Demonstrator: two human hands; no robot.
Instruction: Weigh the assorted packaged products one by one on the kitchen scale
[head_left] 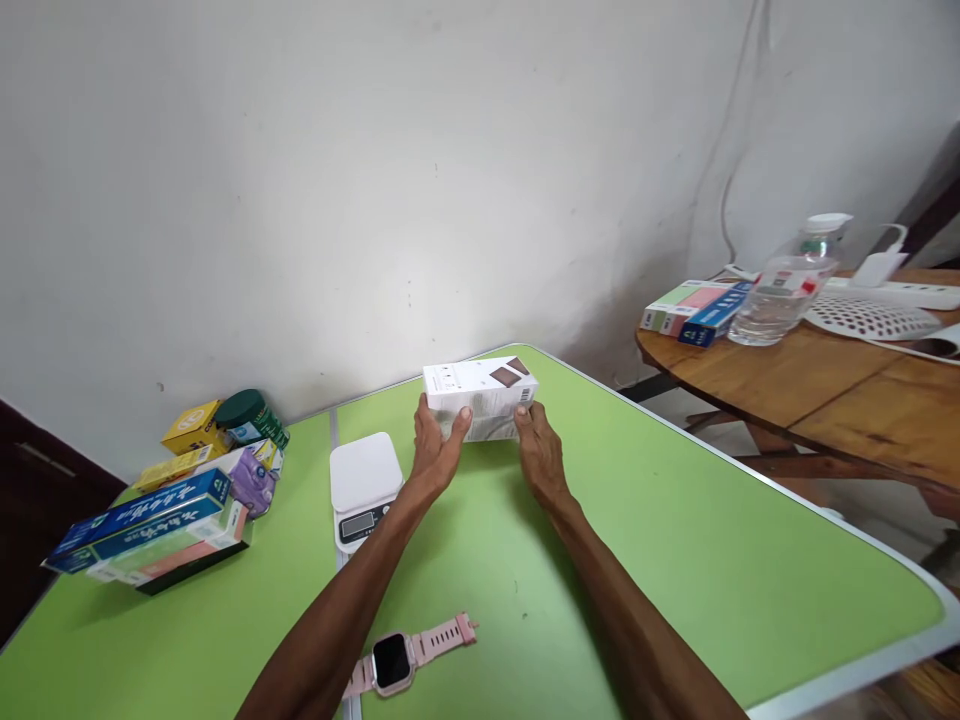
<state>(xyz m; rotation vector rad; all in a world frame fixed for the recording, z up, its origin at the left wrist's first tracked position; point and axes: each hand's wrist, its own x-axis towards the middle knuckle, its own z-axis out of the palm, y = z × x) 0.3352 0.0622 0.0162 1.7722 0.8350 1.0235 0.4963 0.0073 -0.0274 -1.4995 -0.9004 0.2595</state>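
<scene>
Between my two hands is a white box with brown rectangles printed on its top, held just over the far part of the green table. My left hand grips its left end, thumb on the near face. At the right end my right hand is closed on the box, its thumb also on the near face. The fingers behind the box are hidden. Left of my left hand lies a white kitchen scale with a small dark display. A pink-strapped smartwatch rests near the table's front, partly behind my left forearm.
Several toothpaste-like boxes, a purple packet, yellow boxes and a green tin crowd the table's left. On a wooden table at right stand a water bottle, more boxes and a power strip.
</scene>
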